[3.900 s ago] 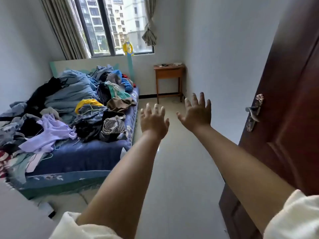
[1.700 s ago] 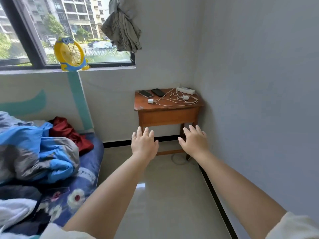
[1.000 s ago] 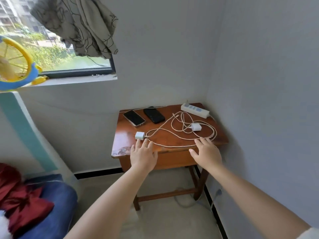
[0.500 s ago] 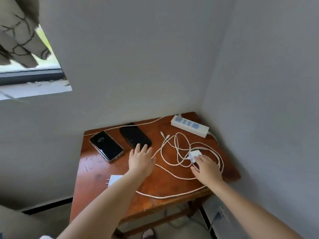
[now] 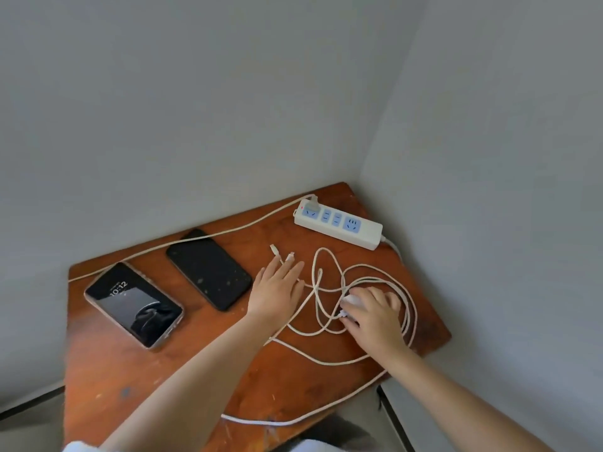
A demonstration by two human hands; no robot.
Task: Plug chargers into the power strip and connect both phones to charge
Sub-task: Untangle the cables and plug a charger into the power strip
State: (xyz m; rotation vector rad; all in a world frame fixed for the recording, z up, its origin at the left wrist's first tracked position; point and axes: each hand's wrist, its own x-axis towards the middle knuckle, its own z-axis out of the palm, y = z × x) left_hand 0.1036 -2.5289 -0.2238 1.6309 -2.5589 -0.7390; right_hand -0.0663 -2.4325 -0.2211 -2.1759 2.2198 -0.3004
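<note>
Now first step: our right hand point(image 5: 375, 316) curls its fingers point(image 5: 360, 296) round the white charger point(image 5: 348, 301), amid the cable loops point(image 5: 329, 288) just in front of the power strip point(image 5: 337, 223). Left hand point(image 5: 277, 288) lies flat, fingers straight and together, left of the strip beside the dark phone point(image 5: 208, 267); the lit phone point(image 5: 133, 303) lies further left. Next, we judge: lift, align prongs with a free socket.

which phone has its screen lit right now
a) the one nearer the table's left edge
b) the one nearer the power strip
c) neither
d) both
a: the left phone shows a lock screen reading 10:12, while the dark phone beside it, nearer the power strip, is blank.
</note>
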